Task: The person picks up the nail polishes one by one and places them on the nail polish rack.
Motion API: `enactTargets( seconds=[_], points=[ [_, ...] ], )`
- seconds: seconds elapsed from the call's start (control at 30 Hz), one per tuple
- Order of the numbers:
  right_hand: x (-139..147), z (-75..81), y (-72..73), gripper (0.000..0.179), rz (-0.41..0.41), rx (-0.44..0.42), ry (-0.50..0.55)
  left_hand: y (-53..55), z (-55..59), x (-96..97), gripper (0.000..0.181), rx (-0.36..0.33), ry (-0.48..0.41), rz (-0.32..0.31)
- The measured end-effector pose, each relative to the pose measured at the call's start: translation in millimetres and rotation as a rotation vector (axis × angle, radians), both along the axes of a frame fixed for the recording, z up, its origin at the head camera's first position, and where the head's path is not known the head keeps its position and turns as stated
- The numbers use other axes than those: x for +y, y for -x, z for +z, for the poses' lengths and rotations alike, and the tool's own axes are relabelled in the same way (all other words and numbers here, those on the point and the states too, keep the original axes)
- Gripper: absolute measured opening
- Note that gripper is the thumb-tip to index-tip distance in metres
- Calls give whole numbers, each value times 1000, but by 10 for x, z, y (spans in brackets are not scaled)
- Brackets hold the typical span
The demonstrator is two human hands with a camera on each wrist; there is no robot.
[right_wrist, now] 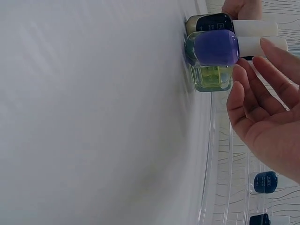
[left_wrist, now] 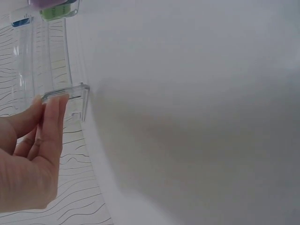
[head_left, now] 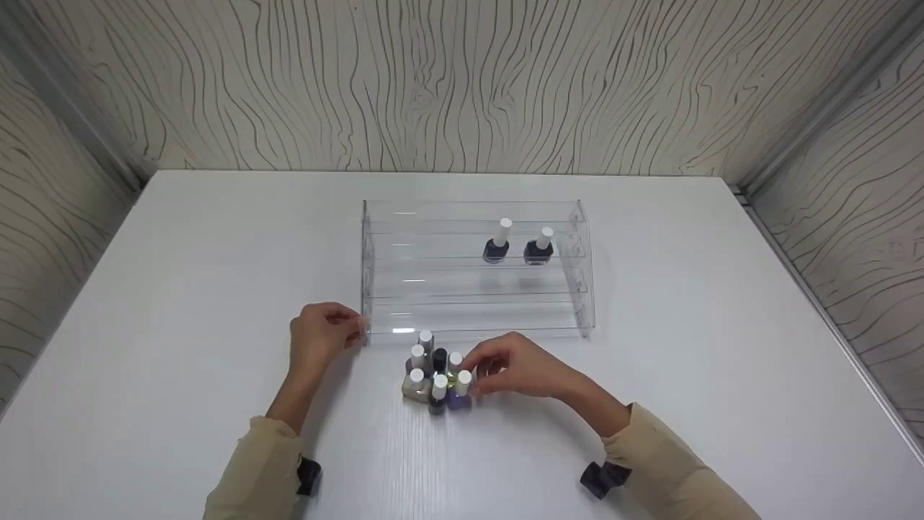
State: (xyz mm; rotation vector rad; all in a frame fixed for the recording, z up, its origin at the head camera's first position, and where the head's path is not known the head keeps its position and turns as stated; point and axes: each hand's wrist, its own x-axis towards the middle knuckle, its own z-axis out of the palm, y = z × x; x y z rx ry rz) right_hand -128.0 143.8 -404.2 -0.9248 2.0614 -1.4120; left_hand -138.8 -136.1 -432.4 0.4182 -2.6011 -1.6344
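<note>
My left hand point(head_left: 321, 336) pinches the lower left side panel of a clear acrylic tiered rack point(head_left: 367, 289); the left wrist view shows thumb and fingers at the panel's edge. In front of the rack stands a tight cluster of nail polish bottles, mostly white-capped, one with a black cap point(head_left: 439, 357). My right hand point(head_left: 516, 367) is at the cluster's right side, its bent fingers and thumb spread beside the white cap of a purple nail polish point(right_wrist: 215, 48). A yellow-green nail polish point(right_wrist: 211, 78) is beside the purple one.
Two dark nail polishes, one point(head_left: 496, 250) left of the other point(head_left: 538, 250), stand on a rack tier toward the right. The white table point(head_left: 722, 289) meets wood-grain-patterned walls point(head_left: 433, 87) at the back and sides.
</note>
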Motion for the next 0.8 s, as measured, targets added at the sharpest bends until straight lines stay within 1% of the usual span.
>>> enactTargets(
  seconds=[0.07,0.17,0.2,0.23,0.33,0.4,0.43,0.47,0.53,0.63,0.7,0.77,0.8],
  points=[
    [-11,7,-10,23,-8,3,-3,89,-215,-51,4,2,26,9],
    [-40,54,-39,23,-21,7,-11,236,-581,-140,6,22,68,16],
    [-45,57,-43,23,-22,13,-9,221,-568,-146,5,38,47,-1],
    [-50,57,-45,22,-25,18,-8,226,-575,-147,5,32,53,0],
    [-84,172,-93,21,-30,23,-5,229,-585,-151,5,39,62,-5],
    [-93,205,-107,21,-35,19,-7,224,-573,-147,5,41,72,-7],
    [-94,200,-108,21,-37,14,-9,265,-651,-158,6,26,100,12],
    [-92,195,-107,21,-40,11,-9,247,-610,-147,6,25,87,14],
    [-83,131,-89,22,-45,8,-13,194,-484,-116,6,17,60,17],
    [-61,24,-57,22,-48,19,-12,88,-228,-53,6,8,11,24],
    [-49,-46,-34,22,-48,27,-11,28,-77,-17,6,-3,-1,23],
    [-39,-74,-26,22,-45,29,-5,-10,24,12,5,-17,3,29],
    [-36,-82,-23,22,-42,31,-3,-21,53,19,5,-22,3,31]
  ],
)
